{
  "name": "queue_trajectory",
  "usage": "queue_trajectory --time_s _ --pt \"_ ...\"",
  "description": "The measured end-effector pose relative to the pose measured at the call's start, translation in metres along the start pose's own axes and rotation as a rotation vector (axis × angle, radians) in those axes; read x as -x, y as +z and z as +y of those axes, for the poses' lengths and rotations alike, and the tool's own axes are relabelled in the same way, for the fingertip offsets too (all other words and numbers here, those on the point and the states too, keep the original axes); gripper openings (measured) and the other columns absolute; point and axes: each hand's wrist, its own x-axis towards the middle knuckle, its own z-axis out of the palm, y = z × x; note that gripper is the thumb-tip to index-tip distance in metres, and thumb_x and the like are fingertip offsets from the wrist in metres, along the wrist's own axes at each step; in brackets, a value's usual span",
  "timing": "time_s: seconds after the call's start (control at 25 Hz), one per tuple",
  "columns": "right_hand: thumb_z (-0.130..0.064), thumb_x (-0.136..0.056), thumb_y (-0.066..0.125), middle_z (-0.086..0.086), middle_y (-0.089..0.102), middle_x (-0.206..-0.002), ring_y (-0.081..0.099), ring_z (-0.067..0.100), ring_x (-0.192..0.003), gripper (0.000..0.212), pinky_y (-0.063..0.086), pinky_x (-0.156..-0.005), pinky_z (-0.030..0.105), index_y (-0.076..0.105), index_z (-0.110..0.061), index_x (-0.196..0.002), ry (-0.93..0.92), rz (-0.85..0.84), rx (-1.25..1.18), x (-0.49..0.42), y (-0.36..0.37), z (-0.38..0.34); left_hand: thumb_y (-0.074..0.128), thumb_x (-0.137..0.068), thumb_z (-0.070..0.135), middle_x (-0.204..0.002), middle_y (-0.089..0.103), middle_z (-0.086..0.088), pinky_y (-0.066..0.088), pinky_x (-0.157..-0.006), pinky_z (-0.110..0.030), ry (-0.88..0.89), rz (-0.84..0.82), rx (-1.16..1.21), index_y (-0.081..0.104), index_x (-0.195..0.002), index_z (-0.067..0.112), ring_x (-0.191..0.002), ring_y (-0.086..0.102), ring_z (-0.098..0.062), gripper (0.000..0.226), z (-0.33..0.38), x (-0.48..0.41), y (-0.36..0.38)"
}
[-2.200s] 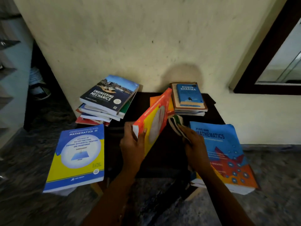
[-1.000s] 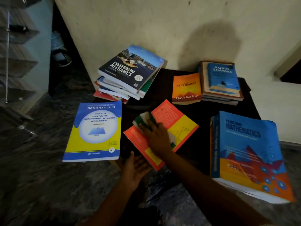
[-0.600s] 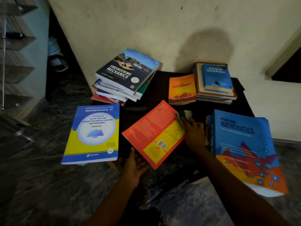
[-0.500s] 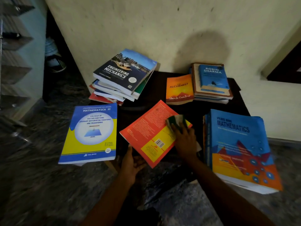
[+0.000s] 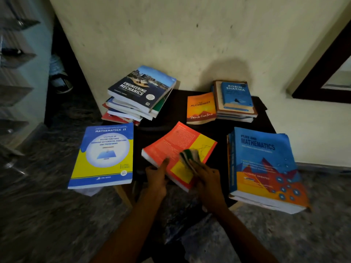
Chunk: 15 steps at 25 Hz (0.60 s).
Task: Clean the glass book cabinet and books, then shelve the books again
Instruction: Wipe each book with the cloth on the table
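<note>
Left hand (image 5: 157,176) pinches the red-and-yellow book (image 5: 176,147) at the table's (image 5: 171,116) near edge; right hand (image 5: 208,180) clutches the cloth (image 5: 190,157). A hard wipe could tip the book off.

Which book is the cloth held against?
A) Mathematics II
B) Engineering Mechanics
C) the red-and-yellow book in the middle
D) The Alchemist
C: the right hand holds the green-and-white cloth on the cover of the red-and-yellow book, while the left hand grips that book's near edge, thumb on top.
</note>
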Motion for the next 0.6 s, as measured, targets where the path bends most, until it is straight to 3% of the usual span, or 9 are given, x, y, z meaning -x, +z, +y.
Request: queue_trajectory --time_s 0.08,0.16,0.28,0.36,0.44,0.52,0.6 --pt "-0.004 -0.073 0.041 0.008 0.055 -0.131 0.054 0.037 -0.107 0.062 0.025 -0.080 0.021 0.048 -0.029 -0.130 0.025 0.027 -0.023 -0.014 -0.018 -0.001 0.078 -0.072 0.014 -0.124 0.058 -0.019 0.046 -0.094 -0.055 -0.074 -0.018 0.085 0.048 -0.127 0.004 -0.109 0.058 -0.035 0.063 -0.004 -0.020 0.006" --pt "-0.012 -0.079 0.035 0.011 0.056 -0.130 0.056 0.037 -0.109 0.053 0.034 -0.084 0.032 0.050 -0.026 -0.128 -0.020 0.065 -0.034 -0.025 -0.031 -0.009 0.069 -0.080 0.006 -0.120 0.058 -0.020 0.047 -0.092 -0.051 -0.071 0.014 0.159 0.051 -0.123 0.002 -0.104 0.059 -0.035 0.048 0.005 -0.013 0.010" --pt "-0.022 -0.085 0.035 0.014 0.056 -0.129 0.054 0.025 -0.113 0.045 0.038 -0.084 0.039 0.053 -0.017 -0.126 -0.110 0.097 -0.105 -0.040 -0.045 -0.026 0.060 -0.087 0.004 -0.106 0.064 -0.015 0.051 -0.074 -0.041 0.102 -0.141 0.197 0.054 -0.120 0.008 -0.086 0.062 -0.029 0.034 0.035 0.029 0.012" --pt "-0.029 -0.087 0.034 0.007 0.051 -0.134 0.046 0.010 -0.116 0.045 0.038 -0.089 0.040 0.048 -0.020 -0.129 -0.186 0.064 -0.184 -0.048 -0.051 -0.039 0.060 -0.087 0.007 -0.103 0.068 -0.009 0.053 -0.075 -0.041 0.256 -0.279 0.141 0.056 -0.116 0.014 -0.090 0.066 -0.026 0.029 0.061 0.053 0.000" --pt "-0.031 -0.091 0.033 0.001 0.045 -0.139 0.041 0.005 -0.124 0.044 0.037 -0.095 0.040 0.049 -0.022 -0.131 -0.255 0.020 -0.233 -0.056 -0.052 -0.049 0.062 -0.085 0.008 -0.103 0.070 -0.007 0.054 -0.081 -0.043 0.404 -0.266 -0.018 0.059 -0.110 0.019 -0.093 0.068 -0.025 0.027 0.091 0.071 -0.025" --pt "-0.030 -0.091 0.033 -0.002 0.043 -0.141 0.040 0.004 -0.128 0.045 0.035 -0.099 0.035 0.051 -0.019 -0.131 -0.290 0.006 -0.254 -0.063 -0.048 -0.059 0.064 -0.084 0.010 -0.100 0.071 -0.004 0.054 -0.081 -0.041 0.564 -0.162 -0.167 0.062 -0.102 0.022 -0.093 0.068 -0.025 0.022 0.119 0.084 -0.054" --pt "-0.031 -0.089 0.033 -0.010 0.041 -0.136 0.034 -0.010 -0.125 0.043 0.026 -0.100 0.016 0.049 -0.022 -0.128 -0.310 0.023 -0.254 -0.069 -0.041 -0.066 0.063 -0.085 0.012 -0.097 0.069 0.001 0.054 -0.072 -0.029 0.693 -0.048 -0.270 0.060 -0.100 0.023 -0.089 0.067 -0.019 0.019 0.141 0.097 -0.081"
